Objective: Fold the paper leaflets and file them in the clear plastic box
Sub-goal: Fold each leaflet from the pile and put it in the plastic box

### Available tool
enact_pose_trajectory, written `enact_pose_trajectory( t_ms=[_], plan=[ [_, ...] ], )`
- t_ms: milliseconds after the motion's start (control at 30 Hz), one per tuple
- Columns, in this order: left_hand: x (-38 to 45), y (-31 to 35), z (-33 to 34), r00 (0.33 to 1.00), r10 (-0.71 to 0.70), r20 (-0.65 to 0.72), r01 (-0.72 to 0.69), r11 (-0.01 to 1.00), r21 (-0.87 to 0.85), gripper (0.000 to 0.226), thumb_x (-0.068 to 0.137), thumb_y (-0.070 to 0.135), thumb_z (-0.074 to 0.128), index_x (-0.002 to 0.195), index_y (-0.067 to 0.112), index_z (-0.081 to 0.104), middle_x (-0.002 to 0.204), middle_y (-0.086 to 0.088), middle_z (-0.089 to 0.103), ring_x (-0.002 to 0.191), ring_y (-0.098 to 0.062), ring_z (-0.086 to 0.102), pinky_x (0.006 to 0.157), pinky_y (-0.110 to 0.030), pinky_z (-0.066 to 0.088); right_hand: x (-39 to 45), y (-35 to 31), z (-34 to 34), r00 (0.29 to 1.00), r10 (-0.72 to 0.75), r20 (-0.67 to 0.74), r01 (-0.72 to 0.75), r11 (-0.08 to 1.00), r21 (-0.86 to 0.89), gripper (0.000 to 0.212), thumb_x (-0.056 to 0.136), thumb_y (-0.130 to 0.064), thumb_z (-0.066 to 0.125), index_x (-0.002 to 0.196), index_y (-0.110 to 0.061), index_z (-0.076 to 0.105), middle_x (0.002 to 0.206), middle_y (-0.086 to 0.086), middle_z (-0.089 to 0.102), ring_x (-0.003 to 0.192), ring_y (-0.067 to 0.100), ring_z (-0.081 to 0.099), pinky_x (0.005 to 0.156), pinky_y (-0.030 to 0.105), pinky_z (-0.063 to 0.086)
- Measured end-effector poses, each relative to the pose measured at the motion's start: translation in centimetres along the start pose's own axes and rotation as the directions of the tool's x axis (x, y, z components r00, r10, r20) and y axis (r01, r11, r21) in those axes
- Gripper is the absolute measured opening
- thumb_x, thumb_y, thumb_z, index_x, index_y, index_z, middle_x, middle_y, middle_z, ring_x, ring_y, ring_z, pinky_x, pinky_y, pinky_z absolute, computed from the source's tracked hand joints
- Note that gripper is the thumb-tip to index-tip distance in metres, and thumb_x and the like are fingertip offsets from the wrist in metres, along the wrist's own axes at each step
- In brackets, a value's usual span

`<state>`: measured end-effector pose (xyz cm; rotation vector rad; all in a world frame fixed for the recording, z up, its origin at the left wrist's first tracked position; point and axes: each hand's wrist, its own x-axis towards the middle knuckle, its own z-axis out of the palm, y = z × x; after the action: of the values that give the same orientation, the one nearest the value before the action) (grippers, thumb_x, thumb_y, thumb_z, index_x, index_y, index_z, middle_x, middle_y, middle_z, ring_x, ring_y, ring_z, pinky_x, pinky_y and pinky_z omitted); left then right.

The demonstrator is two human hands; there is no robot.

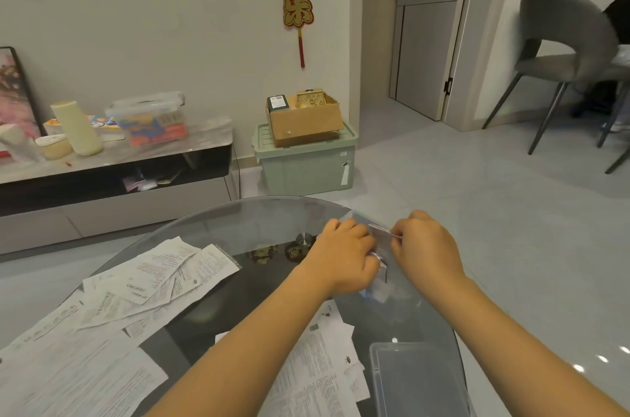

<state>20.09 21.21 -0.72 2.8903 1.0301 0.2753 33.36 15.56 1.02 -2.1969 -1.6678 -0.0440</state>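
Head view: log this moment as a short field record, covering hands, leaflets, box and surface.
left hand: left hand curled at a small folded leaflet
right hand: right hand pinches the same leaflet
loose leaflets: unfolded leaflets spread on the table's left side
box: clear plastic box near the right forearm, contents not visible
surface: round glass table

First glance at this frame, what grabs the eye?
The two hands, left hand and right hand, meet over the far edge of the glass table, both pinching a small clear plastic piece. Printed leaflets sprawl across the table's left, and a clear plastic box sits at the near right.
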Motion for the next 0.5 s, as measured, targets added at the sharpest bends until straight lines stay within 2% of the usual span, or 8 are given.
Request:
enact_pose_trajectory(
  t_ms=[67, 133, 200, 267, 367, 433, 500],
  plan=[
    [-0.1, -0.1, 0.4, 1.000, 0.002, -0.012, -0.002, 1.000, -0.007, 0.080, 0.073, 0.044, 0.000, 0.110, 0.014, 0.063, 0.116, 0.001, 0.058, 0.103, -0.017, 0.044, 0.096, -0.032, 0.025, 0.3, -0.5, 0.6, 0.999, 0.001, 0.052, 0.002, 0.999, -0.050, 0.021, 0.091, -0.009, 0.047, 0.095, -0.009, 0.067, 0.085, 0.003, 0.043, 0.073, 0.024, 0.050, 0.053, 0.023, 0.033],
    [-0.2, -0.2, 0.4, 1.000, 0.006, -0.010, -0.007, 1.000, -0.022, 0.080, 0.073, 0.043, 0.000, 0.114, 0.017, 0.064, 0.121, 0.003, 0.059, 0.106, -0.016, 0.045, 0.099, -0.032, 0.023, 0.5, -1.1, 0.9, 0.995, 0.004, 0.105, 0.006, 0.996, -0.091, 0.019, 0.092, -0.008, 0.046, 0.095, -0.007, 0.065, 0.087, 0.004, 0.043, 0.071, 0.023, 0.044, 0.045, 0.021, 0.022],
    [-0.4, -0.1, 0.1, 1.000, 0.013, -0.012, -0.014, 0.999, -0.038, 0.080, 0.072, 0.043, 0.001, 0.115, 0.018, 0.064, 0.121, 0.003, 0.060, 0.105, -0.015, 0.046, 0.100, -0.031, 0.022, 0.7, -1.6, 1.0, 0.992, -0.004, 0.126, 0.014, 0.997, -0.080, 0.018, 0.092, -0.007, 0.045, 0.103, -0.008, 0.060, 0.104, 0.009, 0.052, 0.076, 0.026, 0.050, 0.049, 0.021, 0.028],
    [-0.5, -0.1, -0.1, 1.000, 0.020, -0.018, -0.021, 0.998, -0.060, 0.079, 0.073, 0.042, 0.001, 0.112, 0.019, 0.065, 0.118, 0.002, 0.062, 0.103, -0.015, 0.047, 0.100, -0.031, 0.022, 0.6, -1.9, 1.0, 0.994, -0.014, 0.111, 0.019, 0.999, -0.040, 0.022, 0.091, -0.005, 0.044, 0.111, -0.009, 0.052, 0.108, 0.010, 0.058, 0.083, 0.027, 0.054, 0.057, 0.025, 0.034],
    [-0.6, -0.4, 0.2, 0.999, 0.018, -0.038, -0.021, 0.996, -0.081, 0.077, 0.074, 0.041, 0.004, 0.113, 0.018, 0.066, 0.118, 0.003, 0.062, 0.107, -0.014, 0.048, 0.105, -0.032, 0.023, 0.5, -2.0, 0.9, 0.999, 0.003, 0.055, 0.004, 0.993, -0.118, 0.021, 0.090, -0.007, 0.045, 0.106, -0.013, 0.058, 0.102, 0.005, 0.064, 0.081, 0.023, 0.052, 0.056, 0.025, 0.031],
    [-0.7, -0.5, 0.5, 0.998, 0.013, -0.064, -0.018, 0.996, -0.086, 0.074, 0.076, 0.041, 0.006, 0.119, 0.019, 0.062, 0.121, 0.003, 0.061, 0.111, -0.014, 0.047, 0.105, -0.030, 0.022, 0.4, -1.9, 0.8, 1.000, -0.008, 0.019, 0.012, 0.971, -0.240, 0.024, 0.091, -0.010, 0.048, 0.105, -0.021, 0.064, 0.104, -0.001, 0.061, 0.094, 0.020, 0.053, 0.057, 0.024, 0.030],
    [-0.7, -0.5, 0.6, 0.998, 0.007, -0.065, -0.012, 0.998, -0.068, 0.076, 0.077, 0.041, 0.005, 0.124, 0.017, 0.059, 0.127, 0.001, 0.058, 0.115, -0.016, 0.046, 0.105, -0.030, 0.022, 0.4, -2.0, 0.8, 1.000, -0.010, 0.017, 0.014, 0.956, -0.294, 0.022, 0.091, -0.014, 0.051, 0.105, -0.023, 0.066, 0.109, -0.002, 0.052, 0.101, 0.019, 0.048, 0.050, 0.023, 0.023]
  ],
)
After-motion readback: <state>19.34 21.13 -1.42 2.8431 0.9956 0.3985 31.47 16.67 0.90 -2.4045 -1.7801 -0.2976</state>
